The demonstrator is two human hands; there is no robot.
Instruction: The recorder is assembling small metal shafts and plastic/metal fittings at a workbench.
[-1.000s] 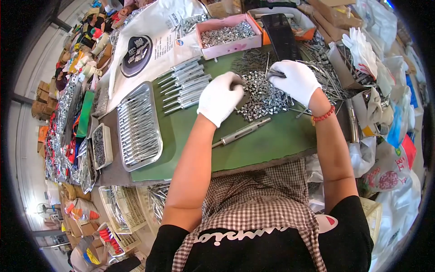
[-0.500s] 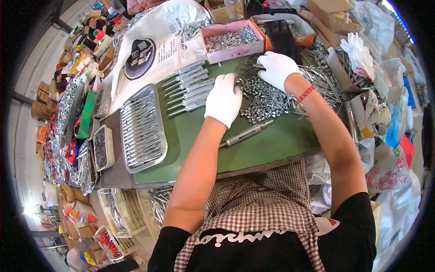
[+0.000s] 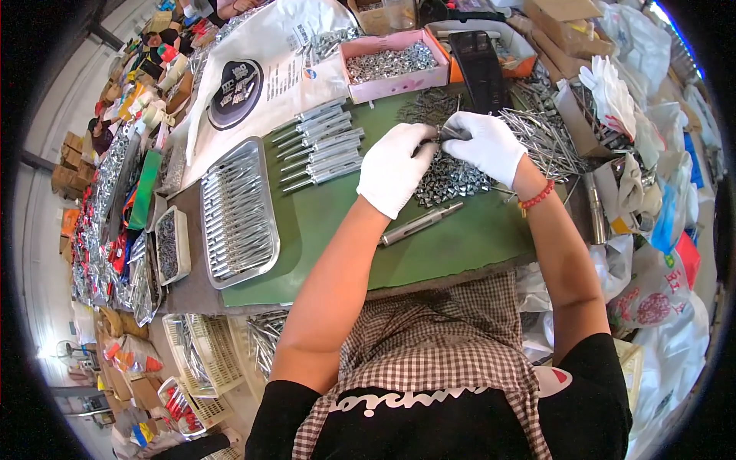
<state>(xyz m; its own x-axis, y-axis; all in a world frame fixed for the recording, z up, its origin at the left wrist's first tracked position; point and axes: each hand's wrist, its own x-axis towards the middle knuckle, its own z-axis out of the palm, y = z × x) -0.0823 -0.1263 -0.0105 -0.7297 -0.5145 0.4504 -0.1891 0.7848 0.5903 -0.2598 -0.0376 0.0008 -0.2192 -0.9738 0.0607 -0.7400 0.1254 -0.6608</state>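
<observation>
My left hand [image 3: 395, 167], in a white glove, is pinched closed with its fingertips against those of my right hand [image 3: 484, 147]. The gloved right hand is closed on a thin metal piece [image 3: 457, 133], partly hidden by the fingers. What the left fingertips hold is too small to make out. Beneath both hands spreads a pile of small silvery metal parts [image 3: 454, 181]. A metal tube with a rod end [image 3: 423, 224] lies just in front of it. Several similar assembled pieces [image 3: 326, 157] lie in a row left of my left hand.
A metal tray [image 3: 274, 249] full of thin tools stands at left, beside a white bin [image 3: 184, 253] of small parts. Behind the pile are a pink box [image 3: 395, 86] of metal parts and a black case [image 3: 477, 73]. Long metal rods [image 3: 548, 142] lie at right.
My left hand has moved right and my right hand slightly down and right, so their fingertips now meet over the pile. The thin metal piece has come between them.
</observation>
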